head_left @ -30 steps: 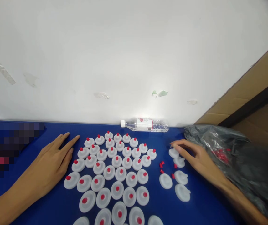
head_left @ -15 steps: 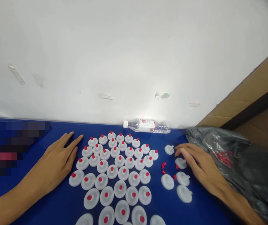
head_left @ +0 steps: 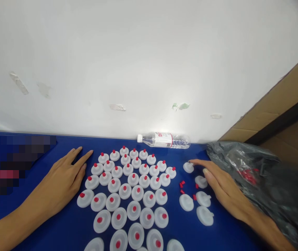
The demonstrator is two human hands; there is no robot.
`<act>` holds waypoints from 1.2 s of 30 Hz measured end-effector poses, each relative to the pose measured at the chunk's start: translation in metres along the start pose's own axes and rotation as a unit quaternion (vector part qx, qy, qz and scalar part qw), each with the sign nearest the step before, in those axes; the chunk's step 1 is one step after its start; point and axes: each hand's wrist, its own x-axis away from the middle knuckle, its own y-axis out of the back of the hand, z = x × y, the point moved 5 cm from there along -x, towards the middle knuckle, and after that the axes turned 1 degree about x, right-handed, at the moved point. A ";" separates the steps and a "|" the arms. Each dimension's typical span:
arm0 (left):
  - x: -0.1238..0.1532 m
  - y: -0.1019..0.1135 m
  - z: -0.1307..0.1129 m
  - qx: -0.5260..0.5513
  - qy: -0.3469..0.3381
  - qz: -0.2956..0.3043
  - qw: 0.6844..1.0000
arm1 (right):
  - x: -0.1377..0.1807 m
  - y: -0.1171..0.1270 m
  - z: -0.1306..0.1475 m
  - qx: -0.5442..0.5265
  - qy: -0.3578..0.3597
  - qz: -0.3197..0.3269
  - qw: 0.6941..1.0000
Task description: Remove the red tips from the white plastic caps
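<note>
My left hand (head_left: pixel 68 171) lies flat on the blue table (head_left: pixel 68 223), fingers apart, holding nothing. Beside it stand rows of translucent white discs (head_left: pixel 125 191), most with a red cap on the centre stem. At the right, my right hand (head_left: pixel 220 184) is open, its index fingertip touching the stem of an uncapped white disc (head_left: pixel 188 167). Its thumb is apart, near another uncapped disc (head_left: pixel 201 181). Several more bare discs (head_left: pixel 186 203) lie below, among loose small red caps (head_left: pixel 182 191).
A clear plastic bottle (head_left: pixel 164 140) lies on its side against the white wall (head_left: pixel 138 69). To the right is a dark plastic bag (head_left: pixel 274 188) with red caps (head_left: pixel 249 176) in it, in front of cardboard (head_left: pixel 276 115). A blurred-out patch (head_left: pixel 8 164) covers the far left.
My right index finger has stretched forward and left onto the stem of the far bare disc, and the thumb has parted from it. My left hand has stayed still.
</note>
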 end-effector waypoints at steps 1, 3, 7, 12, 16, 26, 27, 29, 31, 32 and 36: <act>0.000 0.000 0.000 0.000 0.000 -0.001 1.000 | -0.001 0.001 0.000 0.000 0.002 -0.001 1.000; -0.001 0.000 0.000 0.001 0.000 -0.002 1.000 | -0.002 0.003 0.001 -0.001 0.007 -0.002 1.000; -0.001 0.000 0.000 0.003 0.000 0.000 1.000 | -0.001 0.003 0.001 -0.008 0.031 0.024 0.999; 0.000 0.000 0.001 0.003 0.004 0.005 1.000 | 0.000 0.004 -0.001 -0.010 0.043 0.010 0.999; 0.000 -0.001 0.002 0.003 0.008 0.011 1.000 | -0.001 0.007 -0.001 -0.012 0.030 -0.003 0.999; -0.002 0.002 0.000 0.005 0.017 0.024 1.000 | -0.004 0.010 0.008 -0.005 0.024 -0.002 1.000; -0.002 0.003 0.000 0.005 0.018 0.024 1.000 | -0.005 0.010 0.009 -0.005 0.024 -0.001 1.000; -0.002 0.003 0.000 0.006 0.020 0.023 1.000 | -0.005 0.011 0.011 -0.004 0.023 -0.001 1.000; -0.002 0.004 -0.001 0.006 0.020 0.023 1.000 | -0.005 0.011 0.012 -0.004 0.023 0.000 1.000; -0.002 0.004 -0.001 0.006 0.019 0.024 1.000 | -0.005 0.011 0.013 -0.003 0.024 0.001 1.000; -0.002 0.004 -0.001 0.005 0.018 0.027 0.999 | -0.005 0.012 0.018 -0.001 0.025 0.000 1.000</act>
